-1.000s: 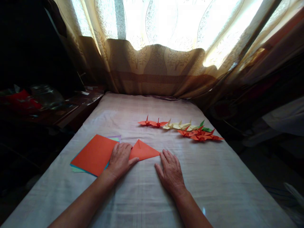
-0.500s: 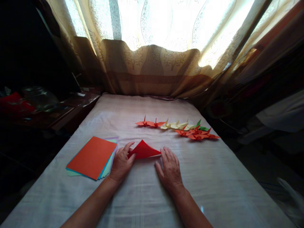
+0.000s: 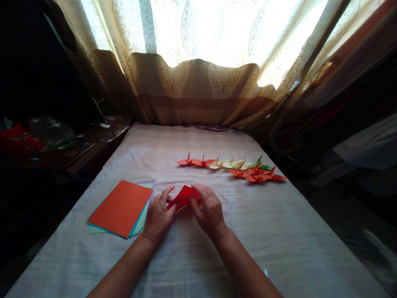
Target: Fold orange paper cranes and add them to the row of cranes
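Note:
A folded sheet of red paper point(image 3: 183, 197) is held between my two hands, a little above the pale cloth. My left hand point(image 3: 159, 213) pinches its left corner between thumb and fingers. On the other side, my right hand point(image 3: 210, 212) grips the right end, with the thumb in front and fingers behind, so that corner is hidden. Just left of my left hand lies a stack of coloured paper point(image 3: 120, 209), an orange sheet on top with blue, green and lilac edges showing beneath.
Folded paper cranes stand in a group beyond my right hand: orange ones point(image 3: 259, 176), cream ones point(image 3: 231, 163) and a green one point(image 3: 263, 164). A glass jar point(image 3: 51, 131) sits on a dark side table at left. A patterned curtain point(image 3: 198, 82) hangs behind the cloth-covered surface point(image 3: 186, 265).
My right hand has moved left and up and taken hold of the red paper's right end, which now bends. My left hand keeps its pinch in nearly the same place.

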Motion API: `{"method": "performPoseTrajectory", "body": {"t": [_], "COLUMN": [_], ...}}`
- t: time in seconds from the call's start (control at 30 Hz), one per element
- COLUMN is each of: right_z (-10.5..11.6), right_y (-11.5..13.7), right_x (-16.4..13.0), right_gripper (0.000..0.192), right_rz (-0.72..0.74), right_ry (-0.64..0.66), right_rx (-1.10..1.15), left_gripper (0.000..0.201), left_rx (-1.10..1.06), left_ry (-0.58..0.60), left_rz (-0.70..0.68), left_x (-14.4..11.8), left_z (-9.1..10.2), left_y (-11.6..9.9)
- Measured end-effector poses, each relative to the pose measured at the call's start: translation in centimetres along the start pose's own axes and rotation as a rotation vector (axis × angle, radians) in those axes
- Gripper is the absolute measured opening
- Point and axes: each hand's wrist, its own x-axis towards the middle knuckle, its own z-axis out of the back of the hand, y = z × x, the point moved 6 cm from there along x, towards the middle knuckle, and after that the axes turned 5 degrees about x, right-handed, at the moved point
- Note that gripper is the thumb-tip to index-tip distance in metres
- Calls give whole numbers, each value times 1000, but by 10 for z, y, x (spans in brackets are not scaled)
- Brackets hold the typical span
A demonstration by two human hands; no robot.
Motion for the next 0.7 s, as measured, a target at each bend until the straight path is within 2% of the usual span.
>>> {"method": "performPoseTrajectory", "body": {"t": [0.1, 0.17, 0.27, 0.33, 0.4, 0.5, 0.57, 0.7], "right_z": [-2, 1, 8, 13, 15, 13, 13, 18], "right_y": [3, 1, -9, -15, -20, -26, -28, -34], "right_x": [2, -2, -16, -26, -35, -45, -48, -50], "right_gripper": [26, 18, 16, 18, 20, 23, 23, 27], "right_rz": [12, 27, 42, 77, 100, 107, 103, 71], "right_ry": [12, 31, 77, 109, 174, 286, 328, 351], "right_rx": [55, 67, 73, 89, 76, 42, 32, 19], "left_gripper": [44, 55, 79, 85, 80, 66, 54, 47], "left_rx": [46, 102, 245, 339, 391, 418, 404, 392], "left_ry": [17, 38, 12, -17, 10, 179, 285, 279], "left_rz": [3, -24, -162, -325, -506, -684, -722, -643], "left_x": [0, -1, -8, -14, -19, -18, -12, 3], "left_z": [2, 4, 11, 15, 15, 11, 9, 15], "left_y": [1, 0, -7, -16, -26, -34, -34, -29]}}
